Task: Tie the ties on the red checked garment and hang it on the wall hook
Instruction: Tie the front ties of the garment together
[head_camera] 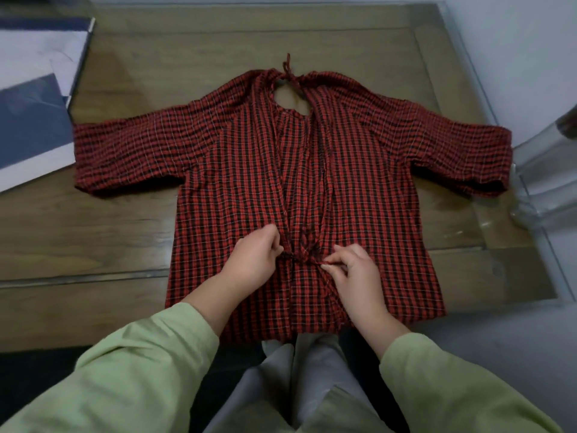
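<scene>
With the left hand (253, 260) and right hand (352, 270) each pinched on a waist tie (301, 260), pull outward evenly, keeping the garment (237, 170) flat on the bench (93, 232).

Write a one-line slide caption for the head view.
Both hands, left hand and right hand, pull the waist tie on the red checked garment spread on a wooden table.

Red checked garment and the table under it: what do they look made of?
The red checked garment looks like a thin woven fabric, perhaps cotton: matte, crinkled, with a yarn-dyed red, black and white check. The table looks like brown wood with visible grain under a clear glass top; the sign is the pale, see-through edge and soft reflections.
</scene>
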The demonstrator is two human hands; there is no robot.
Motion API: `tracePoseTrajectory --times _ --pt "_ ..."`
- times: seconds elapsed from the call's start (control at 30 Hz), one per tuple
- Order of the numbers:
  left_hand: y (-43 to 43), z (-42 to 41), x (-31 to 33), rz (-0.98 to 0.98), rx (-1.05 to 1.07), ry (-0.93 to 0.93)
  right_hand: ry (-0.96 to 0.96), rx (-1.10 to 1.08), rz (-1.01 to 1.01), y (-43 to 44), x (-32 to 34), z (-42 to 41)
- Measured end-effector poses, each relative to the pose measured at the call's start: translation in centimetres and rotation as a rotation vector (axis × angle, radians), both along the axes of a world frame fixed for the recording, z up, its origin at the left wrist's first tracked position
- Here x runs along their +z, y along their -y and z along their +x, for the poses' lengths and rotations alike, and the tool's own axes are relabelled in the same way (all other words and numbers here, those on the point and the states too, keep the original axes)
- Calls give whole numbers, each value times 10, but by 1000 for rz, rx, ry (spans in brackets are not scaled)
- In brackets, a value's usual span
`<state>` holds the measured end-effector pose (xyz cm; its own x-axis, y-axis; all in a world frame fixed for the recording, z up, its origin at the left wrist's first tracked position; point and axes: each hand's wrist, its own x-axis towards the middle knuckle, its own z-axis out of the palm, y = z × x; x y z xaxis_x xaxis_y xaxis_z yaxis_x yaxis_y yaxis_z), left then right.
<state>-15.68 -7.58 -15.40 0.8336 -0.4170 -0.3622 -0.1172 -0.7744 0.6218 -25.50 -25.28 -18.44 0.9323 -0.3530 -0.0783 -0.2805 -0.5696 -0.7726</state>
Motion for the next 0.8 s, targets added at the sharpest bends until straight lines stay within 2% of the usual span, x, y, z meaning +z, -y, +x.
tracePoseTrajectory --times 0.2,0.37,0.47,0.57,0.67,0.8 --pt "-4 -11 6 40 -62 -59 -53 35 -62 -3 3 -13" --pt "-9 -8 13 -67 -32 49 -118 11 101 2 24 3" --pt "-11 0 14 73 -56 202 -46 95 -113 1 29 23" --pt "-9 8 8 274 -120 152 -195 261 -230 -9 26 51" --pt "-9 12 3 365 -170 47 -391 361 -336 -17 20 68" --pt "-10 9 -3 454 -206 30 -425 383 -439 -23 16 62"
